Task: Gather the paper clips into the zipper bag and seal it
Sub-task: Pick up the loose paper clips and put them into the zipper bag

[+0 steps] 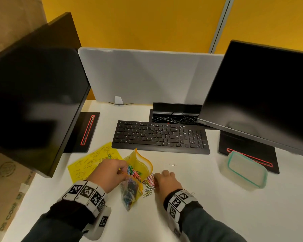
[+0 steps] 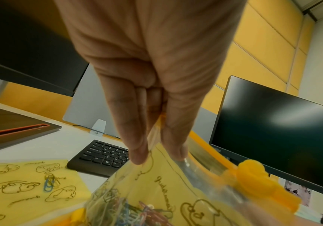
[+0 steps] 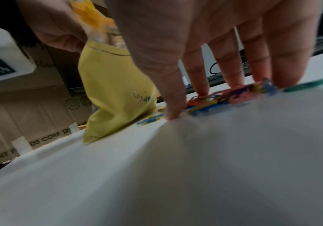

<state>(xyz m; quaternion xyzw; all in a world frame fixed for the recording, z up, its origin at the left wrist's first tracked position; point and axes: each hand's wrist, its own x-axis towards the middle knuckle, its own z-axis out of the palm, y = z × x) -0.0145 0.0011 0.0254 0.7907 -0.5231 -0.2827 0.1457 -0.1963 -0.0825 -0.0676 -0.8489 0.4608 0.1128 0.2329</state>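
My left hand (image 1: 123,170) pinches the top rim of a yellow zipper bag (image 1: 138,165) and holds it upright on the white desk with its mouth open. Several coloured paper clips (image 1: 133,172) lie inside. In the left wrist view the thumb and fingers (image 2: 137,152) clamp the bag (image 2: 166,191) edge, and its orange slider (image 2: 253,175) sits at the far end. Just right of the bag, my right hand (image 1: 157,177) reaches down onto a loose pile of clips (image 1: 150,182). In the right wrist view its fingertips (image 3: 232,81) and thumb touch the desk around the clips (image 3: 224,94).
One lone clip (image 1: 173,164) lies farther right. A flat yellow printed bag (image 1: 87,163) at the left carries a few clips (image 2: 49,182). A black keyboard (image 1: 161,135) sits behind, a clear container (image 1: 246,169) at the right, and monitors (image 1: 33,95) stand on both sides.
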